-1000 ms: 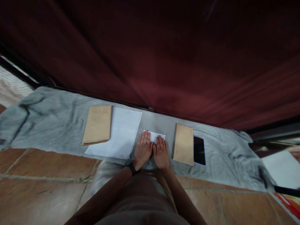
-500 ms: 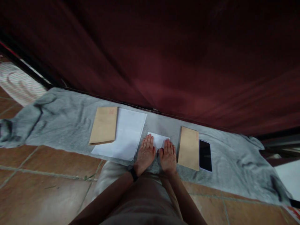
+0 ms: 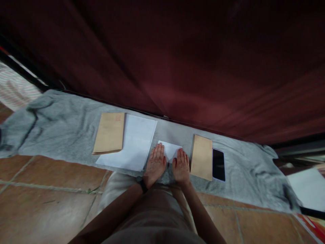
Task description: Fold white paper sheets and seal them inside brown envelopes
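A small white piece of paper, perhaps folded, lies on the grey cloth in front of me. My left hand rests flat on its left side, fingers stretched out and pointing away from me. On its right side my right hand lies flat in the same way. Both palms hide part of the paper. Left of my hands are white sheets, with a stack of brown envelopes overlapping them. Right of my hands lies another brown envelope, with a dark-screened phone close beside it.
The grey cloth covers a long narrow surface. A dark red curtain-like cloth rises behind it. Tiled floor shows in front. A white flat object sits at the far right, and striped fabric at the far left.
The view has shifted slightly, so everything sits a little further left and higher. Both hands remain flat on the small paper, nearly in the same place.
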Action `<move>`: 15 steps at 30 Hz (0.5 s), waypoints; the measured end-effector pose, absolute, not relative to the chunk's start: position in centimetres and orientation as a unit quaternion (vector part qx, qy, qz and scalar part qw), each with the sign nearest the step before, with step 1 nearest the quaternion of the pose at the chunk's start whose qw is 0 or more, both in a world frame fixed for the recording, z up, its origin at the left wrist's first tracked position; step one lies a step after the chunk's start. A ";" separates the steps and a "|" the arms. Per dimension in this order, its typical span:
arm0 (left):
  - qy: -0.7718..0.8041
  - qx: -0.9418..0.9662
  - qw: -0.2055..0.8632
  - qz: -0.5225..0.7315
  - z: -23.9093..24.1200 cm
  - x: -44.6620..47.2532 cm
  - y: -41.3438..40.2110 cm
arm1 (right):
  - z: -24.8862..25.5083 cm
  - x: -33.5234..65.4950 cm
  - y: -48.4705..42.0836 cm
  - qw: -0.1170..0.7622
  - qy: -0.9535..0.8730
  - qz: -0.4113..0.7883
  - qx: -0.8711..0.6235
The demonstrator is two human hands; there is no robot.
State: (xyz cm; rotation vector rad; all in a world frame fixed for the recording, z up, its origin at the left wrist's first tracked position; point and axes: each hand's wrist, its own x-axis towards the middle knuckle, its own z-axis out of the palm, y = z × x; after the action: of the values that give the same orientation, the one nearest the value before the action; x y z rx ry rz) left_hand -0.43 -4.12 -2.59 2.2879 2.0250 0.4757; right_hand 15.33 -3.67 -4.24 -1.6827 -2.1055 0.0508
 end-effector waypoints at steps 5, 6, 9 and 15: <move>0.651 0.742 0.026 0.158 -2.6 -0.5 -4.1 | -3.3 14.5 -2.5 0.226 -0.768 0.025 -0.598; 0.650 0.743 0.026 0.156 -2.6 -0.5 -4.1 | -3.2 14.2 -2.2 0.227 -0.775 0.028 -0.590; 0.650 0.745 0.022 0.148 -2.7 -0.6 -4.1 | -3.2 13.4 -1.6 0.218 -0.791 0.037 -0.571; 0.651 0.745 0.021 0.144 -2.9 -0.6 -4.0 | -4.0 13.9 -2.1 0.209 -0.789 0.029 -0.577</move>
State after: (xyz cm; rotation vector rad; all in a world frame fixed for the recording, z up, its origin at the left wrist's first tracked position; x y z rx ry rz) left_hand -0.56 -4.01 -2.94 2.3084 2.0198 0.4475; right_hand 13.86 -2.13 -3.96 -1.6053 -2.1955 0.0819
